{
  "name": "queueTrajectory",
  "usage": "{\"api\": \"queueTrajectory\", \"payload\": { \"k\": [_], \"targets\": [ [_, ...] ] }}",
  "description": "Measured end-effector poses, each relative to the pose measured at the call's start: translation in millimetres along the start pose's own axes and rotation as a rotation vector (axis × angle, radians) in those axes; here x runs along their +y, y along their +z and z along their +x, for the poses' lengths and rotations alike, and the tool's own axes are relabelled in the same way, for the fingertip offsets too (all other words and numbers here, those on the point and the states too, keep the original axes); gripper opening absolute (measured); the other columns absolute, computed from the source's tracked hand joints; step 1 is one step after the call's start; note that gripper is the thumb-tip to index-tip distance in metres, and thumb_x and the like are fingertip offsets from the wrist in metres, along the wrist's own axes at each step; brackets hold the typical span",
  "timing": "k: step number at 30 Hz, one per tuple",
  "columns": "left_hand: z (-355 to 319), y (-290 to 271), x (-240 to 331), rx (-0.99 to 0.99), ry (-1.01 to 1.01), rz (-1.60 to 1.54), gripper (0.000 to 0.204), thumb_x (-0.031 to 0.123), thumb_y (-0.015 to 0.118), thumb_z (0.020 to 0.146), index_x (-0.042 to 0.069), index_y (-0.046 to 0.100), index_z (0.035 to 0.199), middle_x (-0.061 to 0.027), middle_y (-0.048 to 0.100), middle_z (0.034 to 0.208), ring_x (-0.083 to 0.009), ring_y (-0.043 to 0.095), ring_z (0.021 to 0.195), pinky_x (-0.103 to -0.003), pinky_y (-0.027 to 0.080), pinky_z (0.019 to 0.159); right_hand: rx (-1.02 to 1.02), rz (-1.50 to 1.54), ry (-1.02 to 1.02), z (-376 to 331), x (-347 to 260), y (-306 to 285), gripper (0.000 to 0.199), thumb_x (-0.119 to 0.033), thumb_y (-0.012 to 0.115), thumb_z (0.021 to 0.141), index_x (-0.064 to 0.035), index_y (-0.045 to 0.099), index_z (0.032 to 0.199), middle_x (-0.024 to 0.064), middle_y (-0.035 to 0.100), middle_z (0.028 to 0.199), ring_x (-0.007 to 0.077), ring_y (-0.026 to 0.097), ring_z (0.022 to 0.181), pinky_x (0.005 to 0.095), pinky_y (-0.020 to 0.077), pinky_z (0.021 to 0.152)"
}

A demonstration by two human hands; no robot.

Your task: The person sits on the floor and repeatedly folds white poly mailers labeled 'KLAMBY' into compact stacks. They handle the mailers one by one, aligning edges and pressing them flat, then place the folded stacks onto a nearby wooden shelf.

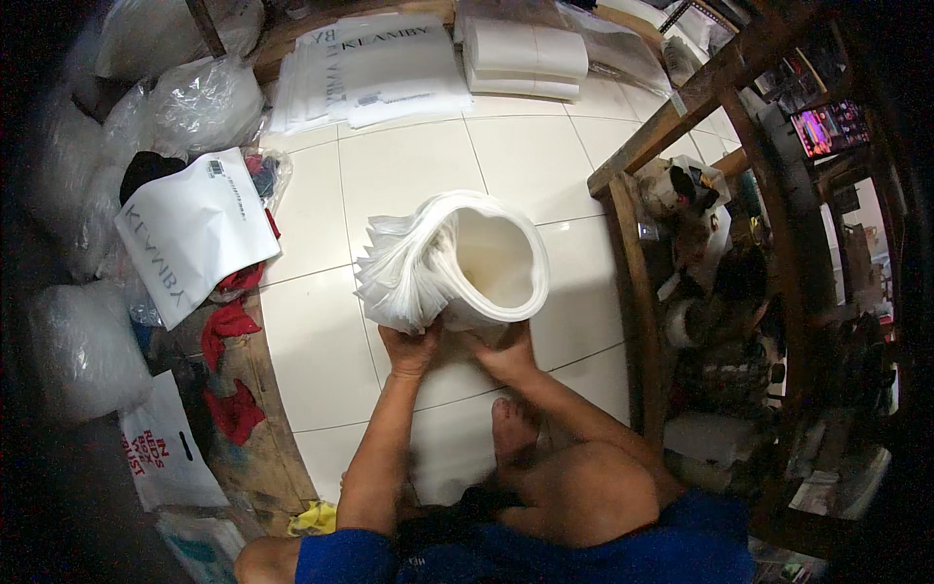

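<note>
A thick bundle of thin white translucent sheets (413,282) is curled into a wide roll above the tiled floor. Its right side forms an open ring, and on the left the sheet edges fan out in many layers. My left hand (410,348) grips the near left side of the bundle, with its fingers partly hidden beneath the fanned edges. Against the near right side of the roll, my right hand (506,350) is wrapped around the lower part, its fingertips out of sight behind the sheets.
White printed plastic bags (399,68) lie at the back beside a folded white stack (525,54). Clear plastic bundles (204,102), a white bag (199,234) and red cloth (232,331) line the left. A wooden frame (632,292) stands at the right. My foot (514,428) rests nearby.
</note>
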State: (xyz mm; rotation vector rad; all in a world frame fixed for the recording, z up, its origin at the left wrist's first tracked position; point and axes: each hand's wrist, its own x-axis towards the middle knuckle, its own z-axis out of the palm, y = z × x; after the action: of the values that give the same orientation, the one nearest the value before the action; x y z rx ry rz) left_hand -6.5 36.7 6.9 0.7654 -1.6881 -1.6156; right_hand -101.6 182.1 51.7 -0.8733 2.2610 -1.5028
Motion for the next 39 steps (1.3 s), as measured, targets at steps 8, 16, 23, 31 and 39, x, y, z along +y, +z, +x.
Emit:
{"api": "queueTrajectory", "payload": {
  "k": [8,16,23,31,39],
  "targets": [
    [8,-10,42,0.345,0.045,0.089,0.054,0.011,0.074,0.070,-0.004,0.054,0.118,-0.0141,0.064,0.110,-0.0264,0.062,0.098,-0.035,0.049,0.087,0.299,0.360,0.194,30,-32,17,0.039,-0.018,0.070,0.088,0.0046,0.057,0.117,0.0118,0.066,0.107,0.0240,0.062,0.097,0.0365,0.0489,0.088],
    [77,-119,69,-0.199,-0.593,0.008,0.052,0.012,0.063,0.074,-0.006,0.051,0.121,-0.0136,0.064,0.106,-0.0198,0.063,0.089,-0.032,0.052,0.077,-0.177,0.418,0.549,83,2,-43,0.039,-0.017,0.067,0.088,0.0046,0.056,0.118,0.0125,0.065,0.104,0.0190,0.062,0.089,0.0342,0.0514,0.081],
    [50,-130,-38,-0.035,-0.602,0.434,0.074,0.030,0.069,0.069,-0.007,0.042,0.127,-0.0270,0.060,0.115,-0.0359,0.061,0.106,-0.040,0.048,0.091,-0.048,-0.432,0.120,68,32,27,0.050,-0.017,0.070,0.081,0.0016,0.054,0.124,0.0211,0.058,0.116,0.0361,0.056,0.108,0.0426,0.0446,0.095],
    [55,-121,-43,-0.041,-0.586,0.476,0.076,0.031,0.067,0.069,-0.006,0.037,0.130,-0.0319,0.059,0.116,-0.0415,0.060,0.108,-0.042,0.047,0.093,-1.058,-0.867,-0.963,69,-9,96,0.011,-0.020,0.057,0.088,-0.0123,0.065,0.090,0.0041,0.065,0.090,0.0213,0.057,0.097,0.0445,0.0376,0.095],
    [59,-117,-31,-0.076,-0.590,0.509,0.079,0.029,0.068,0.068,-0.008,0.036,0.130,-0.0314,0.059,0.117,-0.0408,0.060,0.109,-0.042,0.047,0.094,-1.057,-1.107,-0.787,109,40,-22,0.020,-0.032,0.064,0.080,-0.0161,0.064,0.092,0.0072,0.065,0.082,0.0251,0.062,0.088,0.0460,0.0426,0.090]
  ]
}}
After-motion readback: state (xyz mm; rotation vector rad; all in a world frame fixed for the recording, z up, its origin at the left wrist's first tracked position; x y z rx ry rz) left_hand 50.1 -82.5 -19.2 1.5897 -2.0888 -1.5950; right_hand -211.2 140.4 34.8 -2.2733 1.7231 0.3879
